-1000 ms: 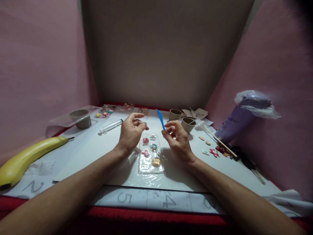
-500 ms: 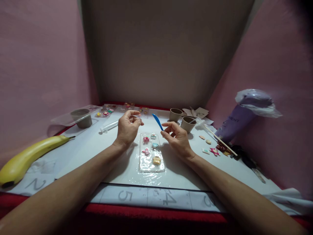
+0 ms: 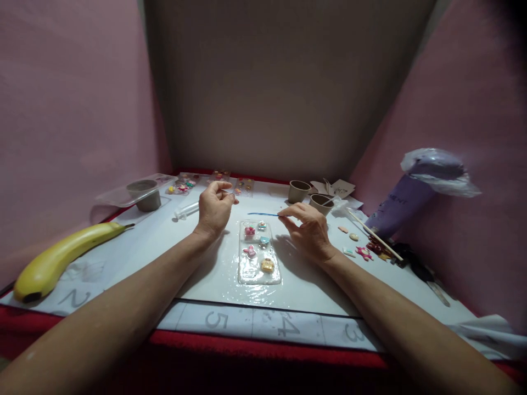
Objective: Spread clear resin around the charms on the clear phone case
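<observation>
Spatula [image 3: 263, 214], thin and blue, now lies almost level in the air above the far end of the clear case [image 3: 259, 253], its blade aimed left toward the other hand. A second ago it stood steeply upright with the blade raised; half a second ago it was slanted; now it has swung flat and lower. The right hand [image 3: 309, 230] holds it by the handle end, the grip closed on it between thumb and fingertips, and this hand has dropped closer to the desk [image 3: 173, 258].

Across from the blade tip, the left hand [image 3: 214, 208] is lifted off the desk with thumb and forefinger pinched together; whether something small sits between them I cannot tell. It has drifted a little away from the case, toward the syringe [image 3: 186, 209].

Judging from the tilt, the blade looks brought down to working height near the charms [image 3: 257, 244] stuck in the case.

Further out: two brown cups [image 3: 309, 196] behind the right hand, loose charms [image 3: 354, 246] and a wooden stick [image 3: 373, 236] to the right, a purple piping bag [image 3: 407, 197] beyond, and a banana [image 3: 66, 255] far left.
</observation>
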`<state>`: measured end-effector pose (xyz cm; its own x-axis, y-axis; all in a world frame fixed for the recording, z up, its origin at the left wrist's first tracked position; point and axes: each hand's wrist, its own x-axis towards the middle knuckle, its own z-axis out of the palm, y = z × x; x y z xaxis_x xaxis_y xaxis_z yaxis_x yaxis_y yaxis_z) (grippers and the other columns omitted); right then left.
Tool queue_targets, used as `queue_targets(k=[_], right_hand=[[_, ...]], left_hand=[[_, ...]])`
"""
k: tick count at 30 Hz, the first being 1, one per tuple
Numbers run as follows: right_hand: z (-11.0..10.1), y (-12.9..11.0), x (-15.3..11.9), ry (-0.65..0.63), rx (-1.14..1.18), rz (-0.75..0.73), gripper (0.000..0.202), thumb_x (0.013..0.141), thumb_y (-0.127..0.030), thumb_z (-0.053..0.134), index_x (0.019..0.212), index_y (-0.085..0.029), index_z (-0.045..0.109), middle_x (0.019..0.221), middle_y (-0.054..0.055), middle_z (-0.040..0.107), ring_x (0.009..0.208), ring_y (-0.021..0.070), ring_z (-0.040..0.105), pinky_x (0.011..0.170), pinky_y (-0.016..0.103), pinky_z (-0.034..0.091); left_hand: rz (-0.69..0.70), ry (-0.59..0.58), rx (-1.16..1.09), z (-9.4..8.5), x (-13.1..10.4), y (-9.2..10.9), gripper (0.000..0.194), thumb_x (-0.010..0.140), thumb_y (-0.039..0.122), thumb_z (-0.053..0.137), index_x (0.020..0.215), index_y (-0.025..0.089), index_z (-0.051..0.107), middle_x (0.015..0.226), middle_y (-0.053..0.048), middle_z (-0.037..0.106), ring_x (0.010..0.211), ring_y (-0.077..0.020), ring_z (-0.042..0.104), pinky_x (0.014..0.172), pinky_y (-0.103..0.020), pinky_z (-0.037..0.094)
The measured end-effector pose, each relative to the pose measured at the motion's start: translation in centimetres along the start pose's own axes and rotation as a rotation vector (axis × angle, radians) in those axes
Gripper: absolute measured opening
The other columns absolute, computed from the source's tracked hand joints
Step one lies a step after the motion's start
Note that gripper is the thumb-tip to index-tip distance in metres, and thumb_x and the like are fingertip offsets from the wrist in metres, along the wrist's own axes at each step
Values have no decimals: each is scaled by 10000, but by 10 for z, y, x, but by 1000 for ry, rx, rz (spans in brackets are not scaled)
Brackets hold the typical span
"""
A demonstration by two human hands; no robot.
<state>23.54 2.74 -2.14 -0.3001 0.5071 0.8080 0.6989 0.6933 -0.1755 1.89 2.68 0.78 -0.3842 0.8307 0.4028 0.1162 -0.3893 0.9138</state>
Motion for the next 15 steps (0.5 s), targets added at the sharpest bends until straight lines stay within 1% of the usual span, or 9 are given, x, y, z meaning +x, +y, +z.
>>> queue_targets(k=[7,11,15], right_hand=[[-1,4,2,-6,-159,-155,143,837,-123,607,777,-200,711,742,22,724,692,174,613,645,297,400],[-2,4,3,30,-176,-233,164,854,-124,597,749,-195,701,735,16,720,688,170,605,633,295,390],[0,5,3,50,-152,-260,179,871,-128,588,746,-192,699,741,19,720,698,163,614,639,290,402]], left_hand=[[19,6,27,0,2,-4,199,688,67,579,863,162,581,572,18,621,603,-163,623,601,-279,439],[15,4,33,0,2,-4,198,691,65,579,863,162,582,576,19,625,611,-166,632,617,-288,449],[8,-1,35,0,1,-2,202,690,55,579,864,157,580,579,18,623,615,-164,631,627,-288,451]])
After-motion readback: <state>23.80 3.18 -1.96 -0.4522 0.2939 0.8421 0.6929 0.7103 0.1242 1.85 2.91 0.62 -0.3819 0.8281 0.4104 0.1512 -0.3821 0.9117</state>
